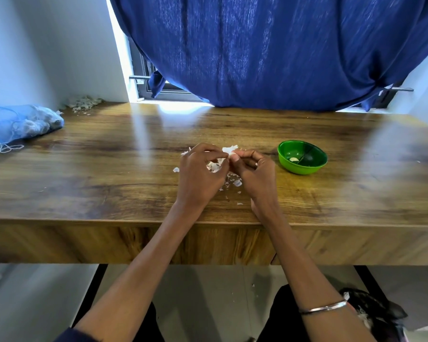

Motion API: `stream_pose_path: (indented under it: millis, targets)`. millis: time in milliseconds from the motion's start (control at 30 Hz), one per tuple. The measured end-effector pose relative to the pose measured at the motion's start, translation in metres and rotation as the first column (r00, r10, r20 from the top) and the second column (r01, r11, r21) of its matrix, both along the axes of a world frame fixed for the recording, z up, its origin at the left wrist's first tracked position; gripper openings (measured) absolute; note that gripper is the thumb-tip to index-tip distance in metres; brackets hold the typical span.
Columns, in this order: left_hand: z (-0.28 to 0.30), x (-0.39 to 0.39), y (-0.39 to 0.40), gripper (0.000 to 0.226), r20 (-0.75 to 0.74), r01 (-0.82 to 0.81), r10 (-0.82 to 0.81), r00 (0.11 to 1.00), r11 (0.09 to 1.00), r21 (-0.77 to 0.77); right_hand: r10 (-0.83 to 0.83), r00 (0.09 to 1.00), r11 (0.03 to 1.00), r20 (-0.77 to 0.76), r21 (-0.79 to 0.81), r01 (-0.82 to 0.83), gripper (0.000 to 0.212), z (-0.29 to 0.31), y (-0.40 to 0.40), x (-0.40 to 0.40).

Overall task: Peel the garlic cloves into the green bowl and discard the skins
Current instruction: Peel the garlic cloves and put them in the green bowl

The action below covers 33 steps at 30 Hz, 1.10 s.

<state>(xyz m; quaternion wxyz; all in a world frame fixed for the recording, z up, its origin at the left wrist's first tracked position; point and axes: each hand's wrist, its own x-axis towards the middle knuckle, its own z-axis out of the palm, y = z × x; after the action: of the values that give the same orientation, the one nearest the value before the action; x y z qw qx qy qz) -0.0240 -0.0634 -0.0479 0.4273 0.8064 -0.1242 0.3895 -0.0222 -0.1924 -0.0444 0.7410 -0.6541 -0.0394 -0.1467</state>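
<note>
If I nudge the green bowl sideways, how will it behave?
The green bowl looks like thin plastic holding one peeled clove, so it is probably light. On the glossy wooden table it would likely slide easily. Its rounded underside might let it rock.

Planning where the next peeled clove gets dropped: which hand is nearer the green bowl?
Right. The right hand sits just left of the green bowl; the left hand is farther left, beyond the right hand.

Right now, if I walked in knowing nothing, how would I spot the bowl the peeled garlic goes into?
Start at the long wooden table under the blue curtain. Just right of the person's right hand sits the green bowl, a small, round, glossy dish with one pale peeled clove inside. It is the only dish there; the other things on the table are white skins and a blue net bag at far left.
</note>
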Motion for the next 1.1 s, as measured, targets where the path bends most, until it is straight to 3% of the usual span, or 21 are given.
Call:
stream_pose_path:
  millis: [233,533,800,1100]
  targets:
    - [0.000,-0.001,0.000,0.014,0.028,-0.012,0.011,1.000,0.999,0.048,0.013,1.000,1.000,0.007,-0.027,-0.013,0.005,-0.002,-0.001,0.000]
    - [0.002,0.000,0.002,0.009,-0.051,0.004,-0.009,0.999,0.995,-0.096,0.064,0.998,0.996,0.014,-0.058,-0.063,0.014,-0.005,-0.002,0.002]
    - [0.004,0.001,0.010,0.011,-0.214,0.126,-0.182,0.960,0.960,-0.252,0.046,0.999,0.993,-0.013,-0.108,-0.047,0.015,-0.008,-0.003,0.005]
    - [0.005,0.001,0.012,0.010,-0.236,0.136,-0.197,0.952,0.959,-0.250,0.047,0.998,0.993,-0.035,-0.107,-0.051,0.014,-0.003,0.000,0.000]
